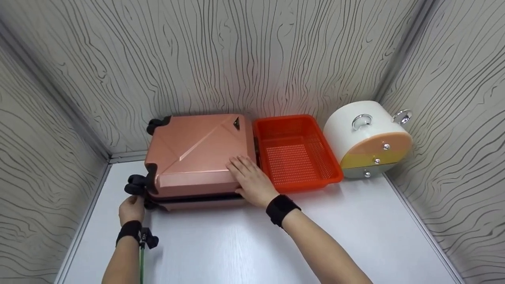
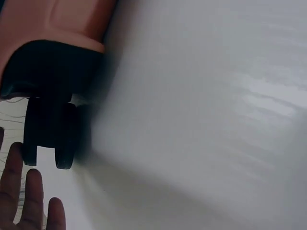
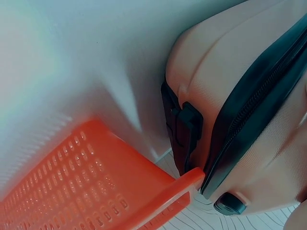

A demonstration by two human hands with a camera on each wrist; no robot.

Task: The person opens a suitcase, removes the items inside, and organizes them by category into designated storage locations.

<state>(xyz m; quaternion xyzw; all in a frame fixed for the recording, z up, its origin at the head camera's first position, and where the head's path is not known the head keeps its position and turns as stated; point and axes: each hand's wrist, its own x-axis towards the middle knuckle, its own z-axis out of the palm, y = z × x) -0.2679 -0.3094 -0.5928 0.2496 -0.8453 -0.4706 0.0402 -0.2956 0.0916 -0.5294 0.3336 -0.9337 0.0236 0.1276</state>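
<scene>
A rose-pink hard-shell suitcase (image 1: 201, 154) lies on its side against the back wall, its black wheels toward the left. My right hand (image 1: 254, 183) rests on its top near the front right, fingers straight. At the front left wheel (image 1: 136, 184) is my left hand (image 1: 131, 210). In the left wrist view its fingers (image 2: 32, 201) look extended beside the black double wheel (image 2: 50, 129); whether they touch it I cannot tell. The right wrist view shows the suitcase's black zipper (image 3: 254, 100) and a black fitting (image 3: 189, 122) on its end.
Close to the suitcase's right end stands a red perforated plastic basket (image 1: 294, 157). Right of it, a white rounded drawer box (image 1: 355, 126) has silver ring handles and orange, yellow and grey drawer fronts. Wood-grain panels (image 1: 252, 55) enclose the white tabletop (image 1: 221, 248) at the back and sides.
</scene>
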